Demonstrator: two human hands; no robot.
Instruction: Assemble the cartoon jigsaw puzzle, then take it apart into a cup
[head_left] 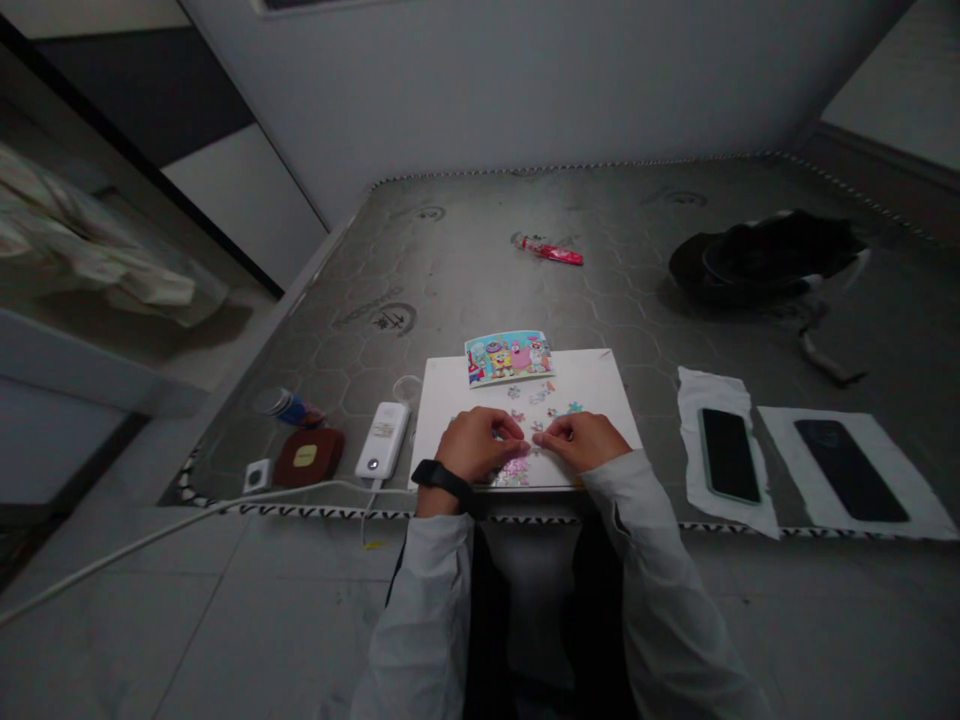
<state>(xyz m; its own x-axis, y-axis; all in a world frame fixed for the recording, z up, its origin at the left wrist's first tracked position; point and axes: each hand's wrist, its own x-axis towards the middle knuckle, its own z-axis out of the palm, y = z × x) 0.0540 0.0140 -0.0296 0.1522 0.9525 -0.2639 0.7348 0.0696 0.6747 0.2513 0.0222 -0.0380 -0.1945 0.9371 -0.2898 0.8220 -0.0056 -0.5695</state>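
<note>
Over a white board [442,395], my left hand [480,442] and my right hand [585,440] work close together. Each has its thumb and index finger pinched, the fingertips nearly meeting above a patch of joined pink jigsaw pieces [512,470]. Small jigsaw pieces seem to sit in both pinches, though they are mostly hidden by the fingers. Several loose puzzle pieces [541,394] lie just beyond the hands, among them a teal piece [575,407]. A colourful cartoon picture card [508,359] rests at the board's far edge.
Left of the board are a white power bank [382,440] with a cable, a brown case [309,457] and a small bottle [291,407]. Two phones [729,455] lie on white paper to the right. Farther off are a red packet [553,251] and a black cap [750,260].
</note>
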